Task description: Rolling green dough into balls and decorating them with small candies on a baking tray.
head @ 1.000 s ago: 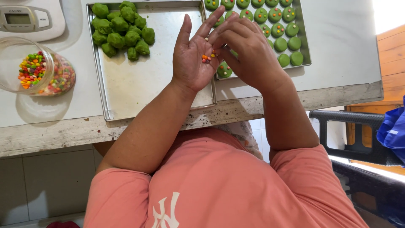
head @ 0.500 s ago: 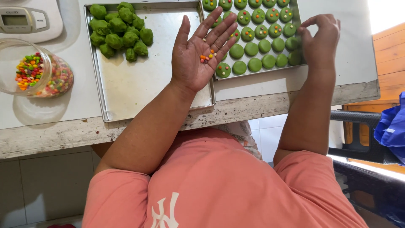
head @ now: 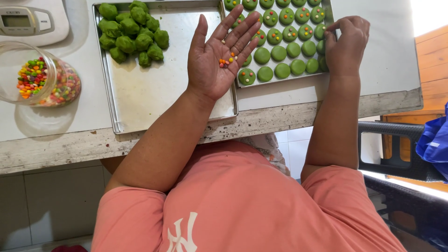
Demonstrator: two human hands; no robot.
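Observation:
My left hand (head: 219,60) lies palm up over the gap between two trays, fingers spread, with several small coloured candies (head: 227,60) resting on the palm. My right hand (head: 346,44) is at the right edge of the right tray (head: 280,80). Its thumb and fingertips are pinched together on a green dough disc (head: 320,31), and what they pinch is mostly hidden. That tray holds rows of flat green discs, many dotted with candies; several in the near rows are plain (head: 282,70).
The left metal tray (head: 154,100) has a heap of rough green dough balls (head: 133,30) at its far corner. A glass jar of coloured candies (head: 39,77) lies on its side at the left, and a white scale (head: 30,21) stands behind it. A dark chair (head: 401,154) is at right.
One second ago my right hand's fingers were in my left palm. It then moved right to the tray's edge and has stayed there. My left hand has barely moved.

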